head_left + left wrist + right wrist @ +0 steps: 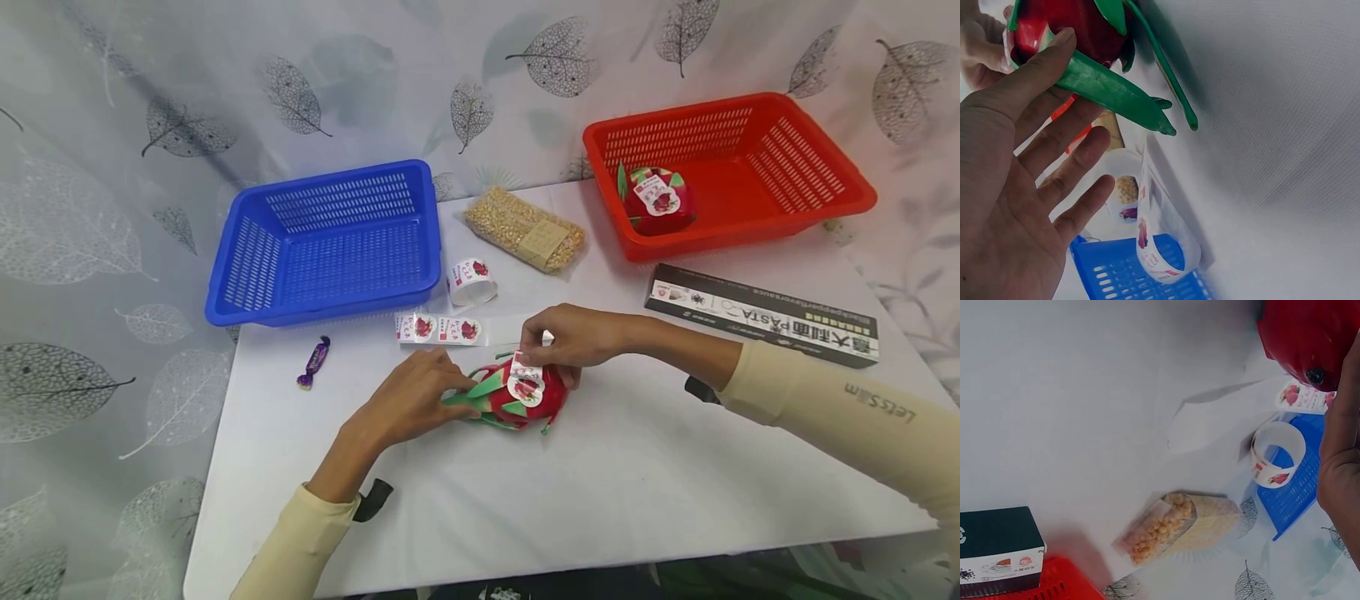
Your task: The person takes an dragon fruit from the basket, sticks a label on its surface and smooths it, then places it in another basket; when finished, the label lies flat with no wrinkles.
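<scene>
A red dragon fruit (554, 392) with green leaf tips lies on the white table between both hands. My left hand (422, 395) pinches one of its green leaves (1110, 90) between thumb and fingers, the other fingers spread. My right hand (573, 337) is at the fruit's far side, its fingertips pinching the upper end of a white label (527, 390) with a fruit picture. The label's lower part lies against the red skin. In the right wrist view, the right hand (1342, 444) shows only in part beside the fruit, with its fingertips out of sight.
Behind the fruit lie a strip of labels (450, 330) and its label roll (472, 282). A blue basket (337, 299), a bag of corn kernels (517, 227), a red basket (720, 237) holding another labelled dragon fruit (660, 202), a pasta box (761, 315) and a purple candy (313, 362) stand around.
</scene>
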`<state>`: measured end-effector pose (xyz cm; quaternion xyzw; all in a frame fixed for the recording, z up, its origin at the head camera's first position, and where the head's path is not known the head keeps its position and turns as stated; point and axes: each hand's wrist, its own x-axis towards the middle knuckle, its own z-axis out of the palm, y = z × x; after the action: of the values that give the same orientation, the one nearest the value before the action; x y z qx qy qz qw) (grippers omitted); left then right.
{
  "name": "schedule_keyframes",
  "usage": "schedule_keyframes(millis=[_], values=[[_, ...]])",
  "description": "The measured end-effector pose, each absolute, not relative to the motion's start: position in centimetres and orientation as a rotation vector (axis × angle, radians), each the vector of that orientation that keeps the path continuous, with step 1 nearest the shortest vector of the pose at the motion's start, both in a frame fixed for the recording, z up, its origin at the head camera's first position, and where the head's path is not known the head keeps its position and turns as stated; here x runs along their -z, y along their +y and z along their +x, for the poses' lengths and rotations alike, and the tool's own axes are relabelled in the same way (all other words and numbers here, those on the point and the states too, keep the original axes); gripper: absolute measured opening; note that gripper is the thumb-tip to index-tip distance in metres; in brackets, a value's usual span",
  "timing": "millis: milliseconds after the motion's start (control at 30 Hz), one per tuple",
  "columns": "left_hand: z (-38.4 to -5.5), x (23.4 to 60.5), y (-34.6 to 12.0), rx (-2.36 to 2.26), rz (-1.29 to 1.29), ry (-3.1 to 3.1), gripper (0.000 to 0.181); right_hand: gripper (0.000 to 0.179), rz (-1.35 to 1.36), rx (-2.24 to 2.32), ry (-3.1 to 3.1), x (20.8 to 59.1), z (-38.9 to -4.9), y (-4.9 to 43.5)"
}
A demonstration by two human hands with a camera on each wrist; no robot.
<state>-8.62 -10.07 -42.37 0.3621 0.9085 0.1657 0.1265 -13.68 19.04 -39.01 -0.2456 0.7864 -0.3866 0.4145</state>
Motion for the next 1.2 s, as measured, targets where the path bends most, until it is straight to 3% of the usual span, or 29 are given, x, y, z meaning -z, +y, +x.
schedule_keyframes(millis=[1200], values=[[-8.7,42.2,-9.8,-0.457,1.104,2.634,0.035,0.022,-0.694,1.015,1.856,38.8,-12.9,20.2]])
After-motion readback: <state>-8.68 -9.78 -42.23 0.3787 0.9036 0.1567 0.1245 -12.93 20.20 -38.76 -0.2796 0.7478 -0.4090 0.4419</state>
